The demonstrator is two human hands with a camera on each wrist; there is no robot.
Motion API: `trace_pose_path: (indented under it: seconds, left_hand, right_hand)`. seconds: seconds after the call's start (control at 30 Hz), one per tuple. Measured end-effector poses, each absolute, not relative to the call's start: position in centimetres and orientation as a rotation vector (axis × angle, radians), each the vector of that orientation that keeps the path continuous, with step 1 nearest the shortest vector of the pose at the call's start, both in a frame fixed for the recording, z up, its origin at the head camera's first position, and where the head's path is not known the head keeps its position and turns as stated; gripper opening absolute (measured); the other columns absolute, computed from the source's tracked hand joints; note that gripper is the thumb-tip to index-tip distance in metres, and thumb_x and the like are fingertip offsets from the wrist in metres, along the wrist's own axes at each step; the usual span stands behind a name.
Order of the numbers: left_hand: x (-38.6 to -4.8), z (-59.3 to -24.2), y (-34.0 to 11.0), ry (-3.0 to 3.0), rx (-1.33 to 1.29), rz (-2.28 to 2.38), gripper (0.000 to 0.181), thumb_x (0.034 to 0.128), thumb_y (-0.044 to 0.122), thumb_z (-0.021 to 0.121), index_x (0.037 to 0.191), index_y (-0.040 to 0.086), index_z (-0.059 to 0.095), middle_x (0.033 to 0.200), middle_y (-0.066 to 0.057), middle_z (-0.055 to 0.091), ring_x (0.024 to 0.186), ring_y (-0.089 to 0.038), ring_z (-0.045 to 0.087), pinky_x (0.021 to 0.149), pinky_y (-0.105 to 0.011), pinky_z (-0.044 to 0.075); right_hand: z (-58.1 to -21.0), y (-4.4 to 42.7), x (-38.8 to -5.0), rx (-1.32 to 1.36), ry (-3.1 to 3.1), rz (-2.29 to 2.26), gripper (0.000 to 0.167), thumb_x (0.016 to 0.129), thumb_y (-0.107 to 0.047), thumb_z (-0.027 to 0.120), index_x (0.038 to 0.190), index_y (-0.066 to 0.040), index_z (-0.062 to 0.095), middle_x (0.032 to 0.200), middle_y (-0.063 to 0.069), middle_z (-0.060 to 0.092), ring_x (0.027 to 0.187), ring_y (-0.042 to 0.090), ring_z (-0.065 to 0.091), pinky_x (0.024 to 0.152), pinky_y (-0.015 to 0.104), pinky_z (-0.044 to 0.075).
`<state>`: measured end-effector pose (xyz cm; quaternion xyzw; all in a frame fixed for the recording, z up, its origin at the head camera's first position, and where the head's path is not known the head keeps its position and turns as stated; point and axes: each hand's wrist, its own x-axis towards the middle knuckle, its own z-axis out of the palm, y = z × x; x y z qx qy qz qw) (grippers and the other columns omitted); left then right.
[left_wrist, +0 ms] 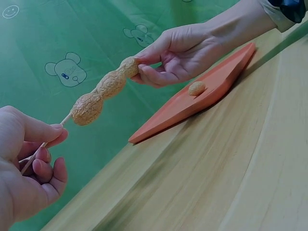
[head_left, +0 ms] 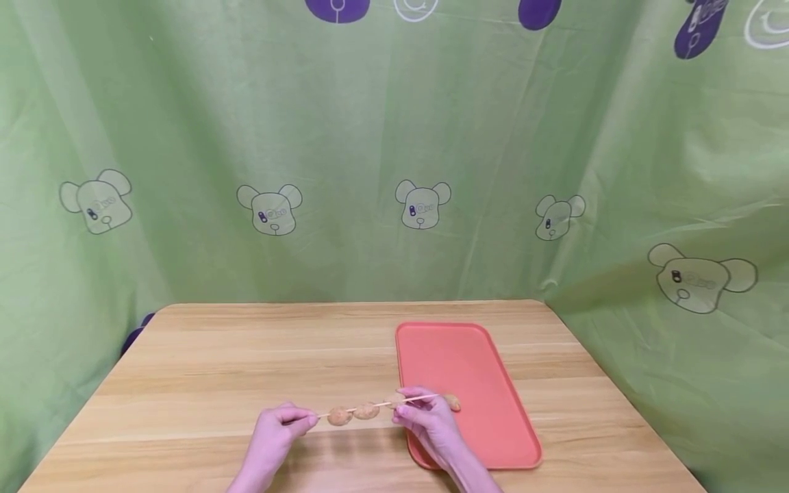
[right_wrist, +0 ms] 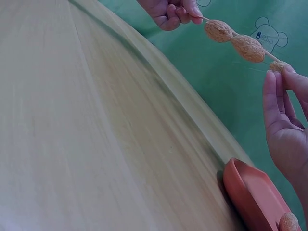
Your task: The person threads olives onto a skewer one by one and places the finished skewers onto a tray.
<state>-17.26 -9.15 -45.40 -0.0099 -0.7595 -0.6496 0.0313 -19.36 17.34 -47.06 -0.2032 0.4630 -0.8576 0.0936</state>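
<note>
My left grip [head_left: 277, 433] pinches a skewer [head_left: 383, 405], my right grip [head_left: 431, 421] a brown lump [left_wrist: 129, 66]; I can't read the faint lettering [head_left: 425, 209] on the curtain [head_left: 345, 123].

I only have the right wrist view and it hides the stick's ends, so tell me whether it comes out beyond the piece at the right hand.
Observer: It does. In the head view, the stick extends past the brown piece at the right hand's fingertips.
Operator: Now report the end at the left hand.
Observer: The left wrist view shows it running past the thumb tip toward the palm.
Operator: My tray is cropped. Describe its far end.
Observer: In the head view, it stops short of the table's far edge.
</note>
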Motion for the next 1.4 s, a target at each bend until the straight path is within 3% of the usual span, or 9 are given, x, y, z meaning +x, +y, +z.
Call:
trace_pose_path:
  seconds: [0.67, 1.07, 1.4]
  left_hand:
    - [-17.3, -46.0, -8.3, -2.373, -0.101, -2.001, 0.012, 0.0740, 0.006, 0.073, 0.082, -0.002, 0.071, 0.073, -0.006, 0.060, 0.069, -0.012, 0.052, 0.066, -0.024, 0.042]
    - [-17.4, -45.9, -8.1, -2.403, -0.131, -1.984, 0.020, 0.0757, 0.013, 0.074, 0.091, 0.001, 0.072, 0.077, -0.004, 0.061, 0.074, -0.014, 0.053, 0.067, -0.024, 0.043]
    - [-17.3, -45.7, -8.1, -2.395, -0.129, -1.935, 0.015, 0.0743, 0.012, 0.074, 0.085, 0.002, 0.073, 0.071, -0.003, 0.058, 0.068, -0.012, 0.050, 0.064, -0.024, 0.041]
  right_hand:
    - [-47.3, 17.7, -19.0, -0.519, 1.451, -2.519, 0.033, 0.083, 0.014, 0.052, 0.103, -0.009, 0.065, 0.090, 0.005, 0.064, 0.080, 0.014, 0.063, 0.077, 0.027, 0.051]
    - [-47.1, 18.1, -19.2, -0.558, 1.472, -2.524, 0.032, 0.083, 0.014, 0.051, 0.102, -0.008, 0.064, 0.090, 0.005, 0.065, 0.079, 0.013, 0.063, 0.075, 0.026, 0.052]
    - [-47.2, 17.8, -19.3, -0.543, 1.482, -2.507, 0.030, 0.084, 0.013, 0.052, 0.103, -0.007, 0.063, 0.090, 0.004, 0.065, 0.079, 0.014, 0.064, 0.076, 0.027, 0.052]
